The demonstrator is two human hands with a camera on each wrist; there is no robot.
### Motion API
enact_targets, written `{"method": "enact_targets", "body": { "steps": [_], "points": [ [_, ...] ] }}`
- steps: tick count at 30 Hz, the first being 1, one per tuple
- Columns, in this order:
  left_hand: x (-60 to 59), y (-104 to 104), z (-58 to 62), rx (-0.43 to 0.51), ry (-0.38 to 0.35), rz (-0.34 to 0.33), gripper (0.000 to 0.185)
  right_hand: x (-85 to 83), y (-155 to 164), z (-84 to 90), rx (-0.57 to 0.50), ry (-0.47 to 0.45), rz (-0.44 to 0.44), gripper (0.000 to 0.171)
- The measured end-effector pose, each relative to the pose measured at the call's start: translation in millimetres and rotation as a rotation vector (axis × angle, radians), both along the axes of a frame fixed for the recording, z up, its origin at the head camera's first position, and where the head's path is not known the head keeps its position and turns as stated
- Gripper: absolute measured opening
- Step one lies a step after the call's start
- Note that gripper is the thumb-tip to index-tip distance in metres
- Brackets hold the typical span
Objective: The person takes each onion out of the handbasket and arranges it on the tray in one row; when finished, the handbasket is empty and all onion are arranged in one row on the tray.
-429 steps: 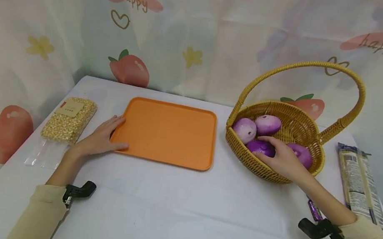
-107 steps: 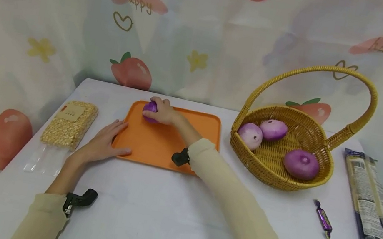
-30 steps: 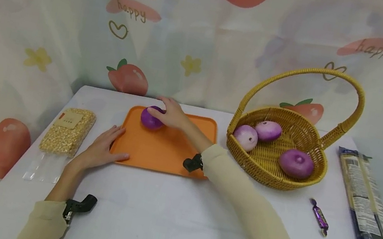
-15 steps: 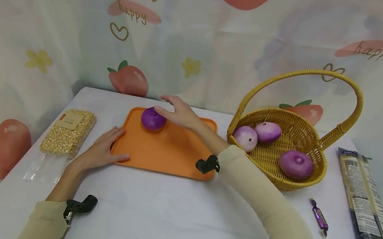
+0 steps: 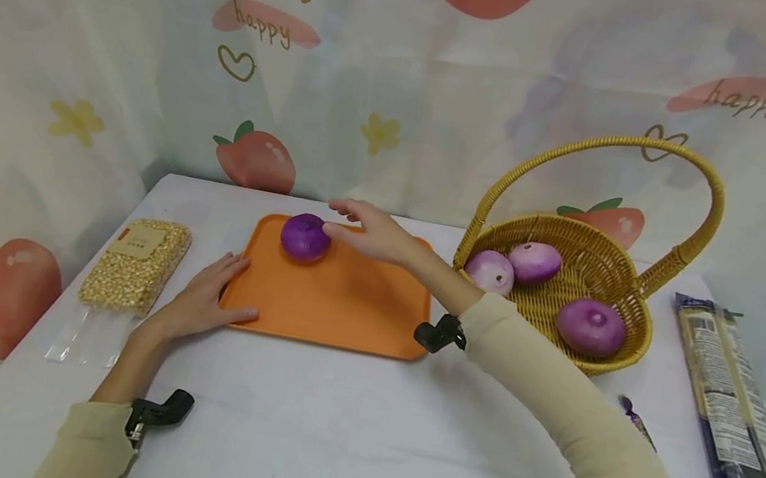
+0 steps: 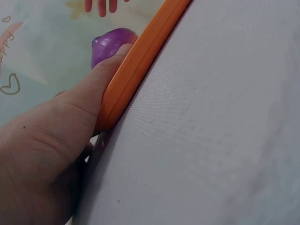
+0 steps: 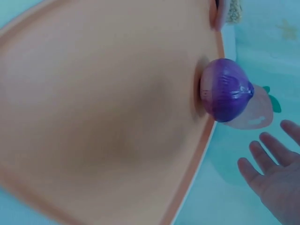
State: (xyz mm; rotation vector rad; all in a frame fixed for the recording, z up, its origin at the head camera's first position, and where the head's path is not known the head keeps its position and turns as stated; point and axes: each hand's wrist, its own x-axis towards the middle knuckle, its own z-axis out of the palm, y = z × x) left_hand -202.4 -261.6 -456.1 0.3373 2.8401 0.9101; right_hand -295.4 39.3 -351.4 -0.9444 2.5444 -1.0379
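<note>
A glossy purple onion [image 5: 305, 238] sits near the back left corner of the orange tray [image 5: 333, 307]. My right hand [image 5: 376, 234] hovers just right of it with nothing in its grasp. In the right wrist view the fingers [image 7: 267, 161] are spread and apart from the onion [image 7: 227, 91]. My left hand [image 5: 210, 295] rests at the tray's left side, straight fingers along the left rim and thumb at the front left corner. The left wrist view shows that thumb [image 6: 110, 68] lying along the orange rim [image 6: 136, 65].
A wicker basket [image 5: 526, 339] with a tall handle stands right of the tray, holding three paler purple onions [image 5: 592, 327]. A bag of corn kernels [image 5: 135, 265] lies at left. Toward the right lie a purple-wrapped candy [image 5: 636, 418], partly behind the right sleeve, and a long packet [image 5: 738, 408].
The dark onion came from the basket to the tray in my right hand. That hand then let go and drew away to the right. The left hand stayed at the tray's edge.
</note>
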Motion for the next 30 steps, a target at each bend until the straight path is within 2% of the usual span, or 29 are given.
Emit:
{"method": "enact_targets", "body": {
  "steps": [7, 22, 30],
  "points": [
    [0.8, 0.1, 1.0, 0.003, -0.001, -0.007, 0.096, 6.5, 14.7, 2.9, 0.047, 0.025, 0.065, 0.05],
    [1.1, -0.3, 0.7, 0.006, -0.023, 0.004, 0.096, 19.8, 36.6, 9.6, 0.173, -0.056, 0.14, 0.048],
    [1.3, -1.0, 0.9, 0.015, -0.026, 0.008, 0.097, 21.3, 45.4, 10.3, 0.215, -0.036, 0.193, 0.043]
  ]
}}
